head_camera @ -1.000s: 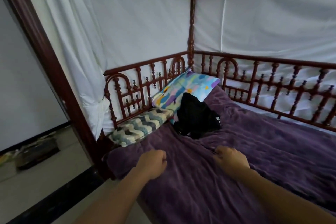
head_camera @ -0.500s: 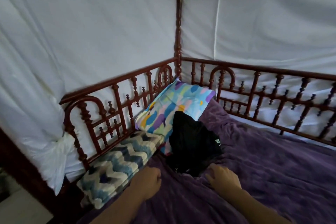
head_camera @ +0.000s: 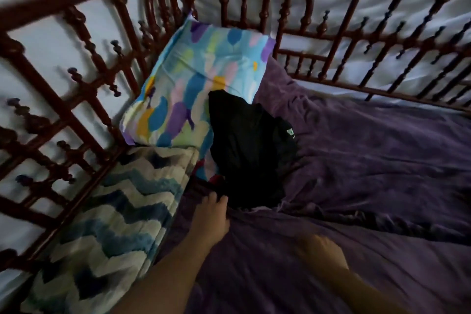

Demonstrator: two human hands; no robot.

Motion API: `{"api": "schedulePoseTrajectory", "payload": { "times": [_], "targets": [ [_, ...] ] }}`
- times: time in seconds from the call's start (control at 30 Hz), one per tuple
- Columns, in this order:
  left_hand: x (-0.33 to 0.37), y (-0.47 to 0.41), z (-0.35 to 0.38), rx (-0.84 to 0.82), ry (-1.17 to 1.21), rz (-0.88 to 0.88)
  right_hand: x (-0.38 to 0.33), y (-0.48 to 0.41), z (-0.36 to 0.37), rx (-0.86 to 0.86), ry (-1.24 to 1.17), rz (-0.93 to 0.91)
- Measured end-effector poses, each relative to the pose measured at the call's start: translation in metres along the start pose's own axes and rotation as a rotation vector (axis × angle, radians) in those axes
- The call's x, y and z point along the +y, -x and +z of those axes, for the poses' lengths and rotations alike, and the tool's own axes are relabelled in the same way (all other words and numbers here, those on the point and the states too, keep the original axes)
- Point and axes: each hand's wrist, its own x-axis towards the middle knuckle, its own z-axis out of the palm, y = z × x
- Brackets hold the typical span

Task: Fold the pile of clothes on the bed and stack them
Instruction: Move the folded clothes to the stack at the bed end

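my left hand (head_camera: 211, 216), fingers straight and close together, lies at the near edge of the one soft, crumpled black clothes pile (head_camera: 249, 150), which leans on one smooth blotchy pillow (head_camera: 198, 79) behind it, with one fuzzy zigzag pillow (head_camera: 114, 224) to its left, open plush purple blanket (head_camera: 369, 160) to its right, and my blurred right hand (head_camera: 318, 252) nearer me, its fingers too smeared to tell.

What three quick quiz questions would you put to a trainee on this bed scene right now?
1. True or false: the black clothes pile is already folded into a neat stack.
2. Which hand has its fingertips at the pile's near edge: A left, B right, C neither?
3. Fill in: the right hand is over the ___ blanket.

Key:
1. False; it is a crumpled heap beside the colourful pillow.
2. A, the left hand.
3. Purple.
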Motion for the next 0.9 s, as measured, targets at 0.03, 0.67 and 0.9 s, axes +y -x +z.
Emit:
{"api": "schedulePoseTrajectory", "payload": {
  "times": [0.03,0.67,0.9],
  "targets": [
    [-0.007,-0.015,0.009,0.011,-0.034,0.016,-0.003,-0.003,0.013,-0.038,0.000,0.025],
    [0.001,0.060,-0.010,-0.127,0.485,0.469,-0.035,0.009,-0.007,0.153,-0.006,-0.041],
    [-0.004,0.149,-0.084,-0.090,0.550,0.360,-0.062,0.072,-0.035,0.157,-0.338,-0.137]
  ]
}}
